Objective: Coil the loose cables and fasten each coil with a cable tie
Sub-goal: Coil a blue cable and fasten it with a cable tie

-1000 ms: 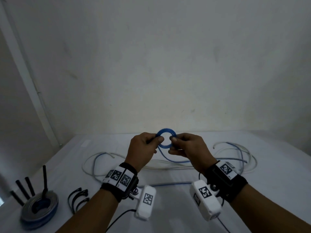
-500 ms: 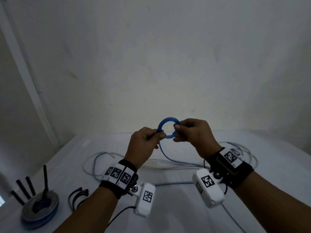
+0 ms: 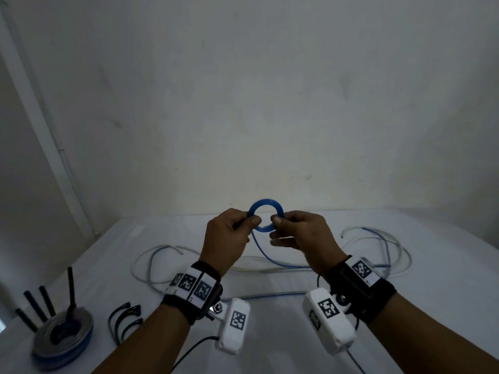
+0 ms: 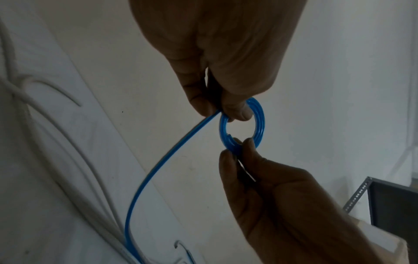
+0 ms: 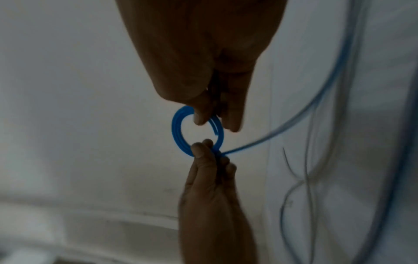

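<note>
A small tight coil of blue cable (image 3: 266,209) is held up above the white table between both hands. My left hand (image 3: 229,238) pinches its left side with thumb and forefinger; my right hand (image 3: 299,236) pinches its right side. In the left wrist view the blue coil (image 4: 257,123) shows several turns, and its loose tail (image 4: 144,178) runs down from the left hand's pinch to the table. The right wrist view shows the same coil (image 5: 178,135) pinched top and bottom, the tail (image 5: 282,132) trailing off to the right.
Loose white and blue cables (image 3: 378,255) sprawl over the white table (image 3: 108,265) behind my wrists. A finished grey and blue coil (image 3: 64,336) with black ties standing up lies front left, with loose black cable ties (image 3: 124,319) beside it. A wall rises close behind.
Both hands rose a little with the coil, then came back down and level. The right hand's grip shifted round the coil, and the tail on the table moved with it.
</note>
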